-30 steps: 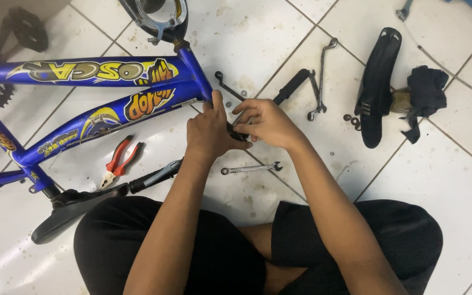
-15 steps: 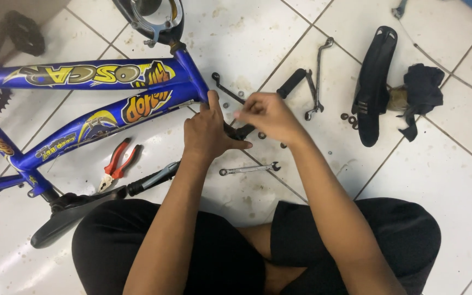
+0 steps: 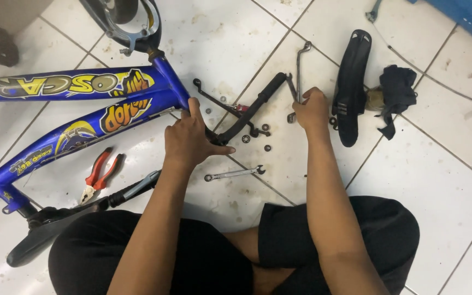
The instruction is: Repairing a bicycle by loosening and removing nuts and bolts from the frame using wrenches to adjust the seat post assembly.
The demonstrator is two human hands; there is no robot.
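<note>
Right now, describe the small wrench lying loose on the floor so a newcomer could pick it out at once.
Start at the blue bicycle frame lying on the white tiled floor, then look just below the left hand resting near it. The small silver wrench lies flat there, untouched. Unlike the red-handled pliers to its left, it is bare metal, and it is shorter than the long bent wrench by the right hand.

Glossy paint, bare metal, matt black plastic

Blue bicycle frame (image 3: 72, 104) gleams glossy; combination wrench (image 3: 234, 174) is bright smooth metal; black mudguard (image 3: 350, 82) looks matt plastic; floor tiles (image 3: 219, 33) glazed, scuffed.
</note>
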